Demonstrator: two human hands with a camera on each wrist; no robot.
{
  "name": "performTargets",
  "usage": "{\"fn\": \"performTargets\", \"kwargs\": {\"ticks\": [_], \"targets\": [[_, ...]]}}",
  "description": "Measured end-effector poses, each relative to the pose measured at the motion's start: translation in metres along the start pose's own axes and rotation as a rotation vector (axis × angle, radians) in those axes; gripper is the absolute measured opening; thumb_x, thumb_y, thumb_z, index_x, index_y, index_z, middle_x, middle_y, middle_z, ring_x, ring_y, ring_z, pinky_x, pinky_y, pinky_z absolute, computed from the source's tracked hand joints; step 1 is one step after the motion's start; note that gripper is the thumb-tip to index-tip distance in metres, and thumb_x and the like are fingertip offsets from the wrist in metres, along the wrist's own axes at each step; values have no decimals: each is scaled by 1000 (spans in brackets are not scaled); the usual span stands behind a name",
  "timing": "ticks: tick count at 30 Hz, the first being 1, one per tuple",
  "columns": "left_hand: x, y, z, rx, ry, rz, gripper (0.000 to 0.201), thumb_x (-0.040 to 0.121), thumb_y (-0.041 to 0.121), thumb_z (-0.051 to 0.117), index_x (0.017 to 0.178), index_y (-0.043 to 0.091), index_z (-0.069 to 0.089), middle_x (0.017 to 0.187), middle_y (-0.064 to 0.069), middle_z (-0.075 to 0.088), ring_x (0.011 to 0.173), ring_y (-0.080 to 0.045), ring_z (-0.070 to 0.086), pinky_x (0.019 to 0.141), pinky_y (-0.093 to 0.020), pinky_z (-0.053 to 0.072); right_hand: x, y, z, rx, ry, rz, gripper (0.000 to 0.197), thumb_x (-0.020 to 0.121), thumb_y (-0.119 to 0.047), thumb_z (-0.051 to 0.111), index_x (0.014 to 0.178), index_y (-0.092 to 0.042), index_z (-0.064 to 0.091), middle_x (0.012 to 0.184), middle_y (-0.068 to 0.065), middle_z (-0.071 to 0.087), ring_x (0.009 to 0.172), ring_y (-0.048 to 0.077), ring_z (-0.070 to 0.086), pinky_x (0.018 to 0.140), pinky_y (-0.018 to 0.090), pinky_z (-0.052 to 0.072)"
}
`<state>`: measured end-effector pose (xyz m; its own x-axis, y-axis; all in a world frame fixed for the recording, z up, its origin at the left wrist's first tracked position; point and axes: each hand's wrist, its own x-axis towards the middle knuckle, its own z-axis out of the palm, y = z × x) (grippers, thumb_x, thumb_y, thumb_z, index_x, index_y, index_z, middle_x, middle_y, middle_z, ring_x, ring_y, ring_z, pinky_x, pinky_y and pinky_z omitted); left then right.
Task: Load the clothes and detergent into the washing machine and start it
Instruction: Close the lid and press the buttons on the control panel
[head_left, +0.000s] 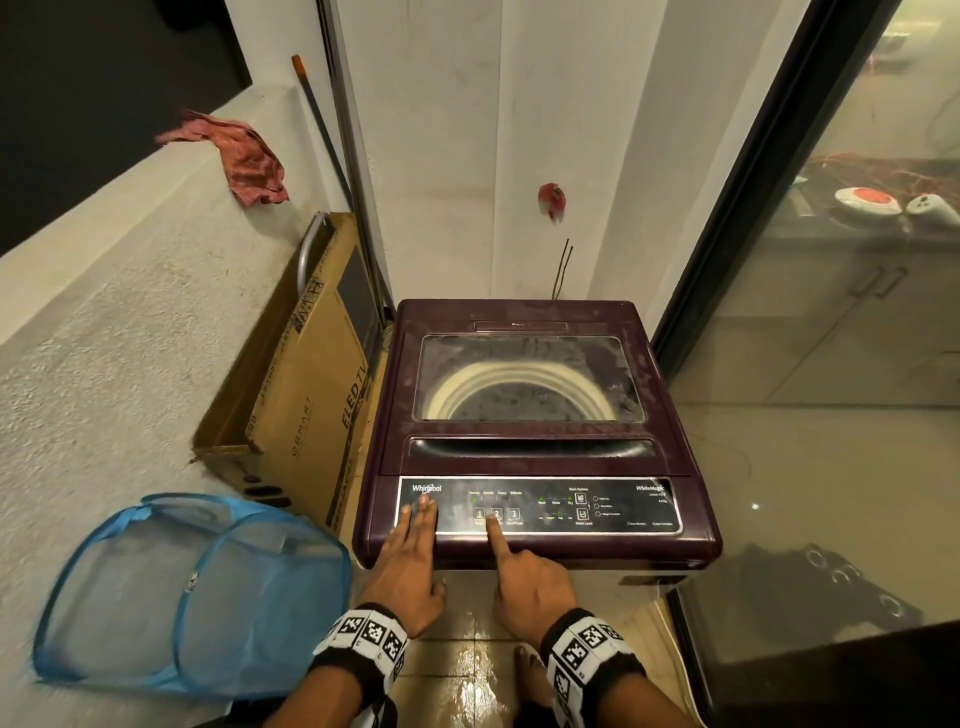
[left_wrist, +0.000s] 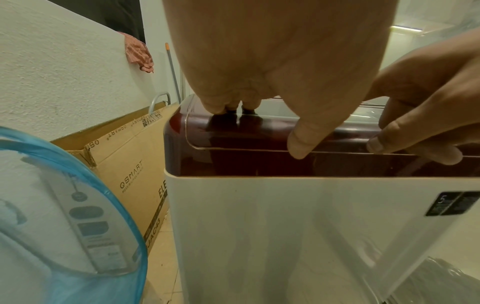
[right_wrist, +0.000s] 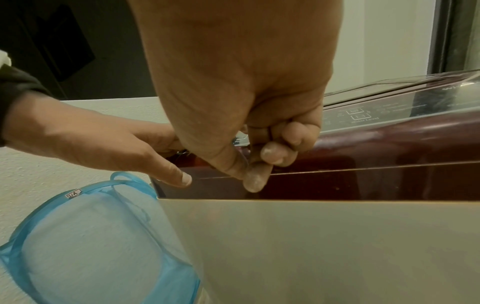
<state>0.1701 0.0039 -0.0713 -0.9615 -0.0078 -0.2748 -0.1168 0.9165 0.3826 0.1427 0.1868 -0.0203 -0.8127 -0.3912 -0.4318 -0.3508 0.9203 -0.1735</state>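
The washing machine (head_left: 530, 452) has a maroon top and a white body (left_wrist: 285, 226). Its glass lid (head_left: 524, 379) lies closed, and the drum ring and something dark show dimly through it. My left hand (head_left: 415, 540) rests flat, fingers straight, on the left end of the control panel (head_left: 613, 506) by the logo. My right hand (head_left: 524, 577) has its index finger straight, with the tip on the button marked 2 (head_left: 497, 514). Its other fingers (right_wrist: 275, 152) are curled under and hold nothing. Small green lights glow on the panel.
A blue mesh laundry basket (head_left: 192, 592) stands by the machine's left front corner and looks empty. A cardboard box (head_left: 311, 405) leans between the machine and the wall. A red cloth (head_left: 239, 156) hangs on the ledge. A glass door (head_left: 831, 364) runs along the right. The floor tiles (head_left: 467, 665) look wet.
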Motion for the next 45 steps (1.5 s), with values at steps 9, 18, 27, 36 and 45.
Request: {"fn": "performTargets", "kwargs": {"ticks": [9,18,27,36,45], "targets": [[-1,0,1,10,23,14,103,89,28,59,155,15,-19,166,-1,-18,152,-20,-16,123,-32,2,3,4,-2,6,8,21,89,93,-17,49,159,-23,-11,115,13,69,100,32,68,81,41,54],[-1,1,2,-6,34,9,106,87,29,60,155,15,-21,166,-1,-19,153,-21,-15,123,-32,5,6,10,-2,7,-11,19,89,92,-17,50,160,-24,-7,117,14,67,104,34,67,85,42,53],[1,-1,4,1,24,9,108,86,31,60,154,14,-22,158,5,-28,152,-21,-18,125,-34,6,7,9,-1,8,-31,16,89,93,-17,51,160,-23,-8,121,15,65,107,35,66,87,42,53],[1,-1,6,-3,18,-4,109,85,32,61,154,15,-23,165,0,-22,152,-21,-18,125,-35,7,8,10,1,4,-37,16,91,92,-18,51,159,-23,-10,119,15,66,105,35,66,86,42,53],[2,0,4,-41,17,-12,110,85,34,62,155,15,-20,166,-1,-18,153,-22,-15,126,-37,8,9,15,-4,20,-44,44,88,94,-19,50,159,-29,-8,117,13,67,103,31,67,85,40,53]]}}
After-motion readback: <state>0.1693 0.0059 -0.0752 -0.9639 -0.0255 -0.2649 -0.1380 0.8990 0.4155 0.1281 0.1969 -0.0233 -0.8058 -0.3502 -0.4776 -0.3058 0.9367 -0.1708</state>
